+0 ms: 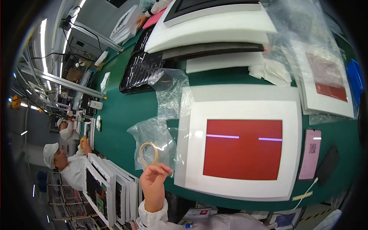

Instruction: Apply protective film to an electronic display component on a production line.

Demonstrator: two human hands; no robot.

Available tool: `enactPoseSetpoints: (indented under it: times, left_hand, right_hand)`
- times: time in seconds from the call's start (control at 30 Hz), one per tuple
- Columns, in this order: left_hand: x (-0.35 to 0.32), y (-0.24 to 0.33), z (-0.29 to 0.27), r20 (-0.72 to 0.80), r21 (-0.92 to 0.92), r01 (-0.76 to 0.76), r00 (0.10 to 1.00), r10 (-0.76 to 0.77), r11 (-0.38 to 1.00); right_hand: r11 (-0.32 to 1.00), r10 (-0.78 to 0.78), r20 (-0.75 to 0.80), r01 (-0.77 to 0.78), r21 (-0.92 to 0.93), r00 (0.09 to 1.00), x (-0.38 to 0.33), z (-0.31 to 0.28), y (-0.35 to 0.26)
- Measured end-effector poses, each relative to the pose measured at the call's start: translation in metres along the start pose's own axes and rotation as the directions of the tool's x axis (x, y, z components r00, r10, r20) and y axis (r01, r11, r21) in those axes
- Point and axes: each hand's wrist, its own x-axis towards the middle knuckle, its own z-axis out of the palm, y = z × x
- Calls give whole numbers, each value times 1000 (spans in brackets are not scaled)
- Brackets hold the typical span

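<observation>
My left hand (154, 188), in a white cuff, is raised at the table's near edge. Its fingers are bent and pressed together; what they pinch, if anything, is too small to make out. Just beyond the fingertips, a roll of tape (142, 154) rests on a crumpled clear plastic bag (165, 135). To the right of the hand lies a flat white-framed panel (241, 188) with a red face (242, 157), on a pale foam sheet (245, 92). Two bright strips cross the red face. My right hand is not in view.
Stacked white foam (211, 32) and a black tray (142, 69) stand at the back. A bagged panel (326, 88), a pink phone-shaped item (309, 155) and a white cable (305, 196) lie right. Framed panels (122, 191) stand at left, near a co-worker (73, 170).
</observation>
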Motion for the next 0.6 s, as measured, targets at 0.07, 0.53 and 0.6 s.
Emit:
enactPoseSetpoints:
  times: [0.07,0.53,0.6]
  left_hand:
    - [19,9,5,3,2,42,999,-42,999]
    - [65,31,21,44,70,86,995,-90,994]
    - [58,33,18,41,64,71,996,-73,995]
  right_hand:
    - [999,9,6,-10,31,1000,17,-8,-8]
    - [928,245,-103,-203,312,964,-32,30,-36]
    - [913,275,-129,-217,344,953,-43,39,-34]
